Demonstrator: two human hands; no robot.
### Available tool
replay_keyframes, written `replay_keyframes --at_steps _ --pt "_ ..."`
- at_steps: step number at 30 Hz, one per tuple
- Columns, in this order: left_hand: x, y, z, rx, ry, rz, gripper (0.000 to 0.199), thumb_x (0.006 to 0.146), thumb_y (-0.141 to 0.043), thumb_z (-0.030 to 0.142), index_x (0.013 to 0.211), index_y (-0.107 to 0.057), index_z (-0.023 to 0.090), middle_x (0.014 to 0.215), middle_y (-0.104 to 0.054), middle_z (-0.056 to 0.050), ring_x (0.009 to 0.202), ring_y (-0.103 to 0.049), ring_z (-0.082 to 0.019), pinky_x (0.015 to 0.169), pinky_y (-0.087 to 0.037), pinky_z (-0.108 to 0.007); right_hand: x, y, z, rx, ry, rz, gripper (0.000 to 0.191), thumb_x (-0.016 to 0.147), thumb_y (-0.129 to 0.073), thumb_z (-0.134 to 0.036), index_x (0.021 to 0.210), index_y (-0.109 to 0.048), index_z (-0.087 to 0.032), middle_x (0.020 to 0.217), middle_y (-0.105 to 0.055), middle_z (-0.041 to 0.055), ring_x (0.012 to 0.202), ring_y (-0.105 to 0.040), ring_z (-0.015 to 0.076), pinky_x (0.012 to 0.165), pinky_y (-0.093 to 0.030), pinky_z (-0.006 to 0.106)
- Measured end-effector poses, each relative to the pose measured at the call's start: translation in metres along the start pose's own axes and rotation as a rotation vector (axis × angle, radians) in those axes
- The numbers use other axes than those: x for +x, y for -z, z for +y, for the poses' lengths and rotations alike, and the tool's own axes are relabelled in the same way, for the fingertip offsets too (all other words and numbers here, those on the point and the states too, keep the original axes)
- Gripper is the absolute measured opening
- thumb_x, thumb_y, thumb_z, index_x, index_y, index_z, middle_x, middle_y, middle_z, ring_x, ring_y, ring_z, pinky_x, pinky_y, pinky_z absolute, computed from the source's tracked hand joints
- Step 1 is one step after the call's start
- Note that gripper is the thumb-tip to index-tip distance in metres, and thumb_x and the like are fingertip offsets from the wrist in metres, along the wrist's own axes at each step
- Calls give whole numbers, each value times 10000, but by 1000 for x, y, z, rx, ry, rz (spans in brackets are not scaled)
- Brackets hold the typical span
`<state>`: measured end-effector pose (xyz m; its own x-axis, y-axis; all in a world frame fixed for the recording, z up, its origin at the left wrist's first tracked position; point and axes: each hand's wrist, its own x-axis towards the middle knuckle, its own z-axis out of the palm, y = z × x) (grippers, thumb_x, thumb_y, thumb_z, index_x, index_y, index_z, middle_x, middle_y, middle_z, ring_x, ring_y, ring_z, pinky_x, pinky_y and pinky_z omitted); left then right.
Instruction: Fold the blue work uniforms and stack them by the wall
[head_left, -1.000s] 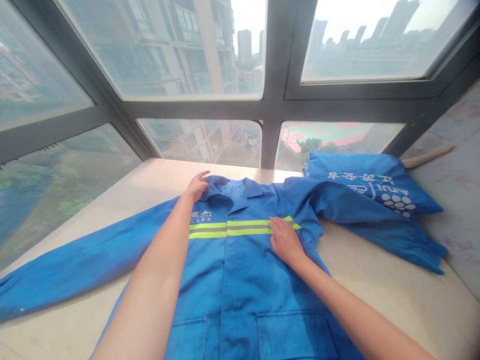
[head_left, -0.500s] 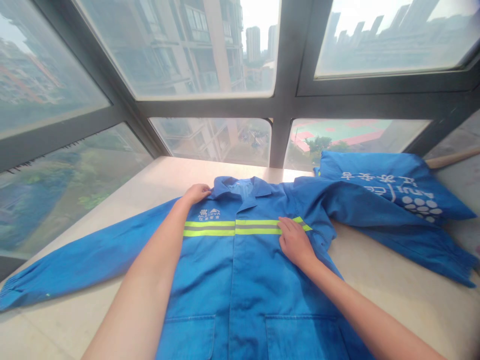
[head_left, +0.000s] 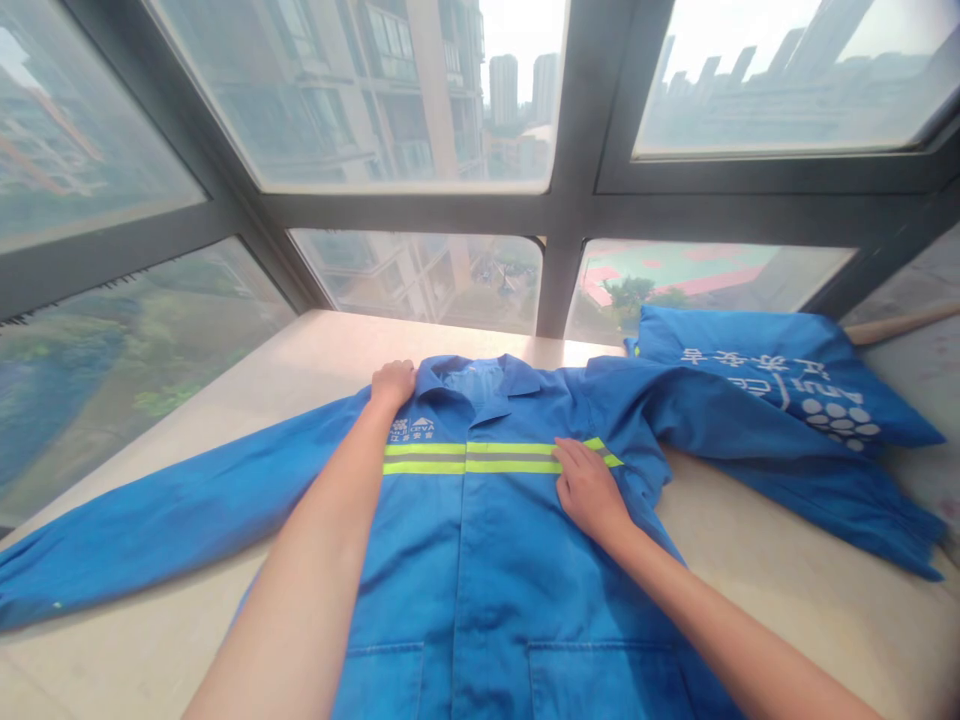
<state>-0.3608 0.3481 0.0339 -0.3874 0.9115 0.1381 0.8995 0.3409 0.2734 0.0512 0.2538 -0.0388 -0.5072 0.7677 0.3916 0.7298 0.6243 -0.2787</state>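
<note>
A blue work jacket (head_left: 480,560) with a yellow-and-grey reflective stripe lies front up on a pale stone window ledge (head_left: 787,590), sleeves spread to both sides. My left hand (head_left: 392,384) rests at the jacket's left shoulder beside the collar, its fingers curled on the cloth. My right hand (head_left: 589,490) lies flat on the right chest, fingertips on the end of the stripe. Whether the left hand pinches the cloth cannot be told.
A second blue garment (head_left: 772,375), folded, with white printed lettering, lies at the back right, partly under the jacket's right sleeve. A wooden stick (head_left: 900,325) lies behind it. Dark window frames (head_left: 559,210) and glass close off the ledge at the back and left.
My left hand has shifted slightly along the shoulder near the collar and its fingers have curled. My right hand stays on the stripe. The view has shifted a little.
</note>
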Motion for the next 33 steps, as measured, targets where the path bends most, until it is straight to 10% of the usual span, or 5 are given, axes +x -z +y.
replay_keyframes --at_steps 7,12,18,26,33 --pt "-32 3 1 8 61 176 403 973 -333 254 1109 -701 162 1195 -659 -210 1220 -551 -363 981 -404 -438 0 1 -1 -11 -3 -13 410 849 -462 -78 1213 -648 -115 1373 -607 140 1289 -517 290 1115 -430 459" --pt "-60 -10 14 -55 -75 9 287 927 -504 349 893 -748 202 852 -731 -133 979 -672 -334 829 -475 -358 0 0 0 -8 -1 -15 417 851 -464 -77 1226 -641 -123 1370 -607 146 1296 -512 289 1110 -433 461" --pt "-68 -37 38 -149 -238 -20 380 893 -479 180 1227 -659 151 1367 -609 -151 1312 -521 -293 1119 -375 -389 1 0 0 1 4 -11 407 844 -469 -81 1210 -645 -109 1358 -610 155 1284 -517 295 1108 -436 468" --pt "-71 -43 35 -394 -55 25 407 854 -597 272 1237 -624 138 1480 -514 -202 1483 -296 -378 1229 -109 -563 2 5 -4 18 -22 -29 418 844 -461 -72 1215 -647 -121 1362 -608 147 1289 -517 288 1114 -434 459" --pt "-39 -24 27 -916 259 29 269 869 -525 281 1080 -653 172 1133 -708 -141 1117 -661 -292 984 -521 -422 2 2 -2 14 -11 -22 422 852 -447 -72 1223 -644 -117 1360 -607 145 1281 -524 290 1111 -440 461"
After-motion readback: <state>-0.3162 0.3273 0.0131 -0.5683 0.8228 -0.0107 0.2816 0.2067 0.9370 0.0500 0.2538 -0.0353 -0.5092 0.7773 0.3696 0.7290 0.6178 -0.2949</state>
